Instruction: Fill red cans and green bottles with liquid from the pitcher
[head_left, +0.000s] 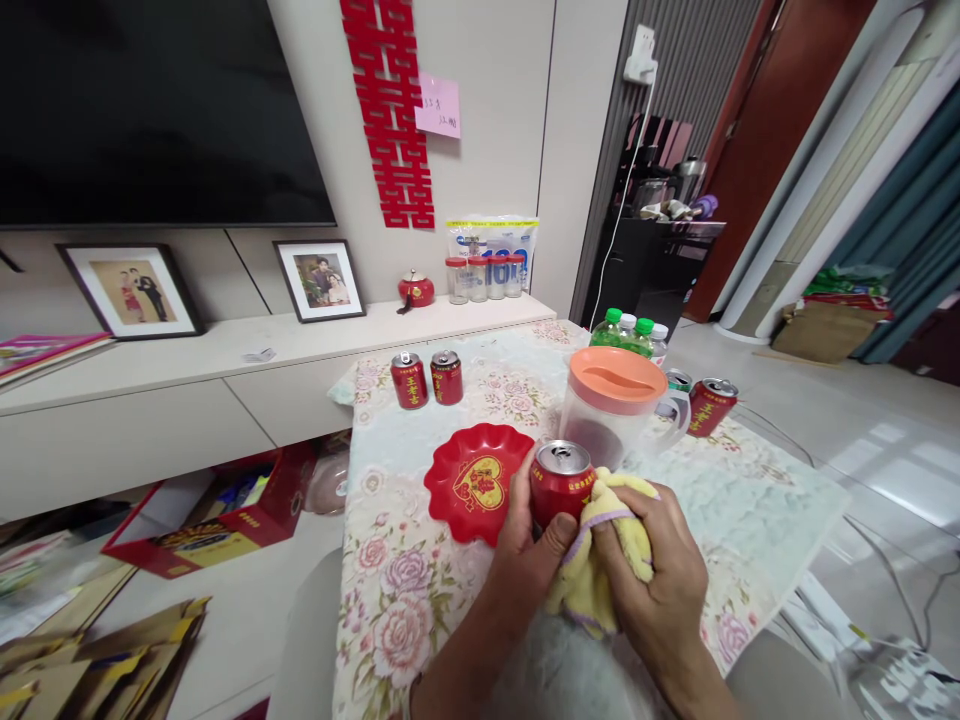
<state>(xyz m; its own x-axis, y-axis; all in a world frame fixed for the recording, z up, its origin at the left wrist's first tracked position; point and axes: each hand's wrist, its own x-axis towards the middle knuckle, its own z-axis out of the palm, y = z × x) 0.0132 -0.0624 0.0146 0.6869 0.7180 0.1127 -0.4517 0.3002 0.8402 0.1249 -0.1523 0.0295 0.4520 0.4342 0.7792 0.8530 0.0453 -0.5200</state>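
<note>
My left hand (pixel 525 530) is wrapped round a red drink can (pixel 559 485), held upright above the near part of the table. Bunched in my right hand (pixel 660 560) is a yellow cloth (pixel 589 575) with a purple edge, pressed against the can's right side. Just behind the can stands a clear plastic pitcher (pixel 600 420) with an orange lid. To the left of my hands lies a red scalloped plate (pixel 480 482) with a gold heart print.
Two red cans (pixel 409 385) stand side by side at the back left of the flowered tablecloth (pixel 397 600). Another red can (pixel 711 408) is right of the pitcher, near several green- and white-capped bottles (pixel 626 330). Beyond the table runs a white cabinet (pixel 322 345).
</note>
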